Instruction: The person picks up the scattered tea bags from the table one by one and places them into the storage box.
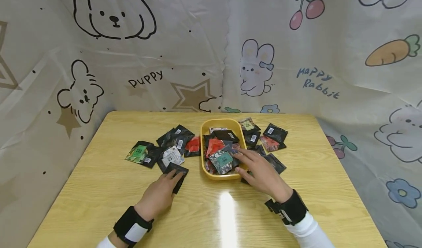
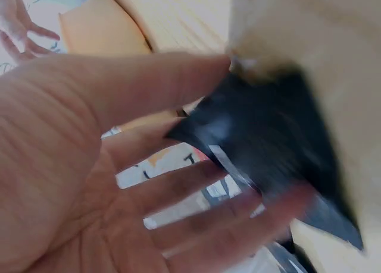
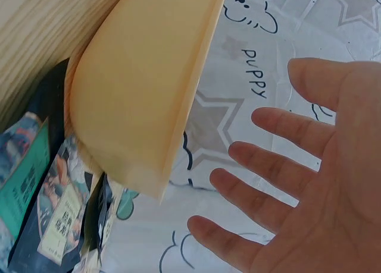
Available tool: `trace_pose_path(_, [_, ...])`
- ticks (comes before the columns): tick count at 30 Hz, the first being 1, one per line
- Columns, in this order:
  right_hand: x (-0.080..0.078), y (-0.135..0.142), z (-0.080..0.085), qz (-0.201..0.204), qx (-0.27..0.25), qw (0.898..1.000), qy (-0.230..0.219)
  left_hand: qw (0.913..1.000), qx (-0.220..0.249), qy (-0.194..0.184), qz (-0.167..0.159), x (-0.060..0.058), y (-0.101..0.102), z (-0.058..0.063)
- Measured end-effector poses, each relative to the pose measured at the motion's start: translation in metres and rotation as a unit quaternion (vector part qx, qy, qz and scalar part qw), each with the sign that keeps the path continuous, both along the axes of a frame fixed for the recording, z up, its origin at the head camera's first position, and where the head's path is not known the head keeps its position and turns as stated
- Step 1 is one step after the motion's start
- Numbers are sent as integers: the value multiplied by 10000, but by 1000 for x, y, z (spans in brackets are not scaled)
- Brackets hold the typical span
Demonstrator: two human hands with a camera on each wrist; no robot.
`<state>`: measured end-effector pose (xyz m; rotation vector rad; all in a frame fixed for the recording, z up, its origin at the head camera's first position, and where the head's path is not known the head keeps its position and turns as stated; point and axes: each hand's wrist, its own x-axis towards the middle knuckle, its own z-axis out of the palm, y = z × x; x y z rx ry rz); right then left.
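Note:
In the head view, my left hand [image 1: 158,196] holds a small black packet [image 1: 179,184] by thumb and fingers, left of the yellow tray. The left wrist view shows this black packet [image 2: 262,136] blurred, with the thumb at its upper corner and fingertips along its other side. My right hand [image 1: 263,173] hovers by the tray's right rim with nothing in its grasp. Its fingers [image 3: 268,160] look spread and nearly straight in the right wrist view, beside the yellow tray [image 3: 143,88]. Heaped packets fill that tray, with a green-labelled packet [image 1: 224,160] uppermost and a red packet [image 1: 214,147] behind it.
Left of the tray lie several packets, among them a green-and-black packet [image 1: 136,152], a white-labelled packet [image 1: 173,155] and a red-labelled packet [image 1: 193,144]. More stand to its right, including a black packet [image 1: 276,132]. A printed cloth [image 1: 197,50] hangs behind the wooden table [image 1: 99,204].

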<state>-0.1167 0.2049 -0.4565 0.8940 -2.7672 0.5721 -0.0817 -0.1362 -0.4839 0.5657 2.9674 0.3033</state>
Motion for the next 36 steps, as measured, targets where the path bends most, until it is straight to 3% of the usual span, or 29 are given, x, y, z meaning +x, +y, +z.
trace_pose_path(6, [1,8,-1,-70,6,9999,132,9992,-106,97,-381,-24,14,-1])
trace_pose_path(13, [-4,7,1,8,-222,9996,171,9985,-49,494,-232,-33,5,0])
trace_pose_path(17, [-5,7,2,12,-285,9994,174,9963,119,833,-183,-36,-1,7])
trace_pose_path(21, [-6,10,3,35,-271,9994,223,9905,416,1263,-347,-42,-3,21])
trace_pose_path(28, [-4,22,5,-235,-217,9990,322,9795,563,1672,-971,-68,28,50])
trace_pose_path(36, [-1,31,6,-527,-348,9978,212,9670,701,1660,-1800,-108,74,55])
